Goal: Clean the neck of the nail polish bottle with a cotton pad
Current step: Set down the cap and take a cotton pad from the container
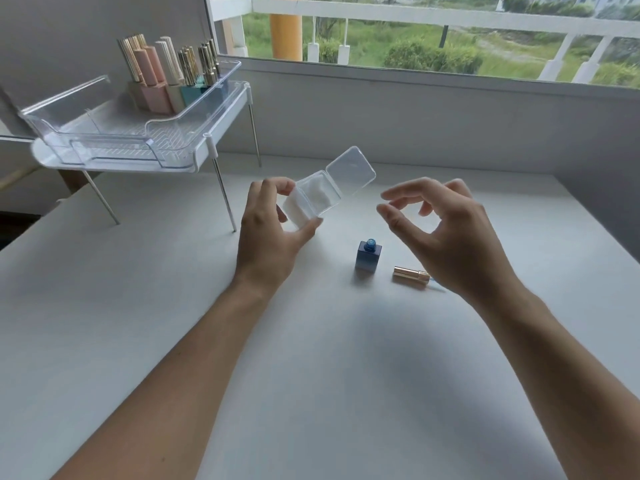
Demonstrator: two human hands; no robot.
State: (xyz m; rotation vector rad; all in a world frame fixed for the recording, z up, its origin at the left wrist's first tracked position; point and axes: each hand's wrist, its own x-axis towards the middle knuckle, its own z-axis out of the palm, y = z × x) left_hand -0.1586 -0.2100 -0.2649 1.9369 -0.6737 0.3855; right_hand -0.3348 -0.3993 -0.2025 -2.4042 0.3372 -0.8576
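Note:
A small blue nail polish bottle stands uncapped on the white table, its neck bare. Its gold cap lies on its side just to the right, the brush end hidden behind my right wrist. My left hand grips a clear plastic box above the table, tilted toward the right; the hinged lid hangs open and white cotton pads fill it. My right hand hovers to the right of the box, fingers loosely curled, holding nothing.
A white raised shelf on thin metal legs stands at the back left, carrying a clear tray with several nail polish bottles. The grey wall and window ledge close off the far side.

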